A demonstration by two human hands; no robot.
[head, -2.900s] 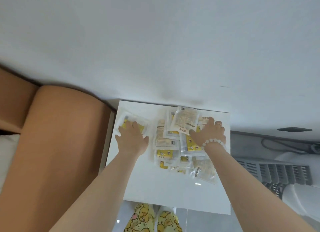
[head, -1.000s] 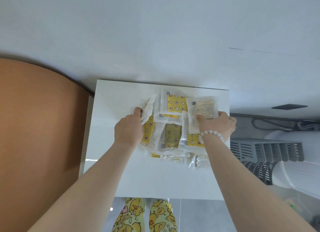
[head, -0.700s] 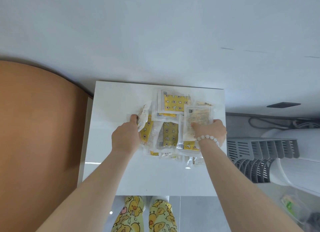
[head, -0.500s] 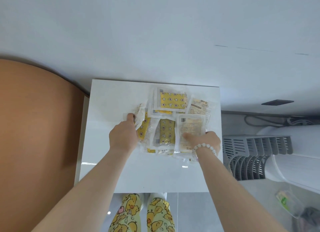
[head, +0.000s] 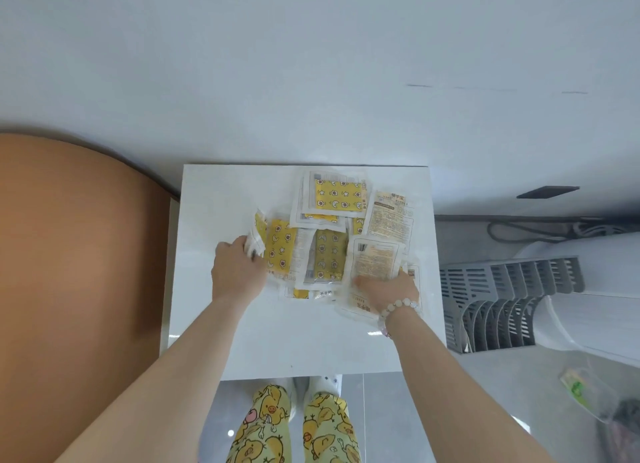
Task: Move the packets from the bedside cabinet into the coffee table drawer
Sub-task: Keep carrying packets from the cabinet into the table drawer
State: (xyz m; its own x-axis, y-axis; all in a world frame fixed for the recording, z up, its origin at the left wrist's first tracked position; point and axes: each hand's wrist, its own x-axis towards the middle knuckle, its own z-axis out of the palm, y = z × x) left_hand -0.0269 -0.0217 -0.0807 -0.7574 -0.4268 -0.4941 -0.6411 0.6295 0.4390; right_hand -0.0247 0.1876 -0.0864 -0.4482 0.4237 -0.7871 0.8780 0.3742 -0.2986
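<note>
— Where could this go wrong?

— Starting at the left: my left hand (head: 235,272) pinches the crumpled edge of the outermost packet (head: 257,237), fingers curled round it. The film looks slick. If I lift by that corner alone, I judge the other packets (head: 325,251) will slide apart across the glossy bedside cabinet (head: 214,324) rather than come up together. Further right, my right hand (head: 389,291) has its thumb pressed on a pale printed packet (head: 375,265), close to the cabinet's right edge. A careless sweep outward there could send a few over the side, toward the grey grille (head: 502,300).

— And what can't you make out?

— My right fingers are tucked under the pale packet, so I cannot tell how many packets they hold. The top layers cover the bottom of the heap, so I can't count it. The print is too small to read. The coffee table drawer is not in view
</note>
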